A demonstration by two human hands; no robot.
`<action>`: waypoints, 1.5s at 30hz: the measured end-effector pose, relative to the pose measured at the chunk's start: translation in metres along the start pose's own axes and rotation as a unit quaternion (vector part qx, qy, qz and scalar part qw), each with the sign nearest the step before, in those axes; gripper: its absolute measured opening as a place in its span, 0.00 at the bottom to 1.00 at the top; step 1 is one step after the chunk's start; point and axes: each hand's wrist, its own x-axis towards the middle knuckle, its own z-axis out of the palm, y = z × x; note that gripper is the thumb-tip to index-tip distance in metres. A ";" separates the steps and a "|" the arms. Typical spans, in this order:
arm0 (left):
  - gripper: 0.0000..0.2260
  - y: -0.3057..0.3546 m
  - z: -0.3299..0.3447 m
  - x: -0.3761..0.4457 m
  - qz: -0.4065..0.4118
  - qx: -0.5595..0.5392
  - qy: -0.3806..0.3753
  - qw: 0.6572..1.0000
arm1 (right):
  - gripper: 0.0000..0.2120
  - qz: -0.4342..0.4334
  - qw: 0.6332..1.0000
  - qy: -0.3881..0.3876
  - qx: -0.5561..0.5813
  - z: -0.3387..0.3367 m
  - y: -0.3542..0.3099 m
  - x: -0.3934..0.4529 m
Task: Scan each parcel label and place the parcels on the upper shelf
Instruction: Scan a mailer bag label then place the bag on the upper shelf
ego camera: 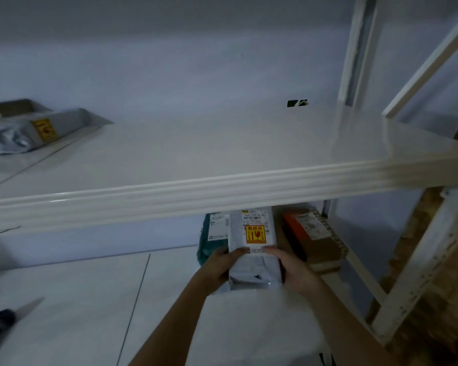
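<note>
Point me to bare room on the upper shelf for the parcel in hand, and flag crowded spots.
The upper shelf is bare from the grey parcels at its far left across to the right post. It is crowded below: the white parcel, held by the left hand and right hand, sits between a green parcel and a brown box.

Two bare forearms, no sleeves in view; left hand (217, 268) and right hand (294, 270) ungloved, no rings or watch visible.
</note>
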 end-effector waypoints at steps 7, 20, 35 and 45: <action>0.24 -0.006 -0.060 -0.057 -0.029 0.052 0.029 0.998 | 0.23 0.041 0.998 -0.054 -0.019 0.072 0.037 -0.005; 0.25 -0.008 -0.227 -0.196 -0.015 0.059 0.148 0.987 | 0.20 0.028 0.986 -0.129 -0.100 0.267 0.107 -0.022; 0.12 -0.035 -0.423 -0.297 -0.019 0.005 0.285 0.958 | 0.33 0.025 0.982 -0.102 -0.154 0.454 0.217 0.010; 0.11 -0.038 -0.555 -0.272 -0.109 0.121 0.485 0.859 | 0.31 0.039 0.973 -0.101 -0.206 0.534 0.248 0.106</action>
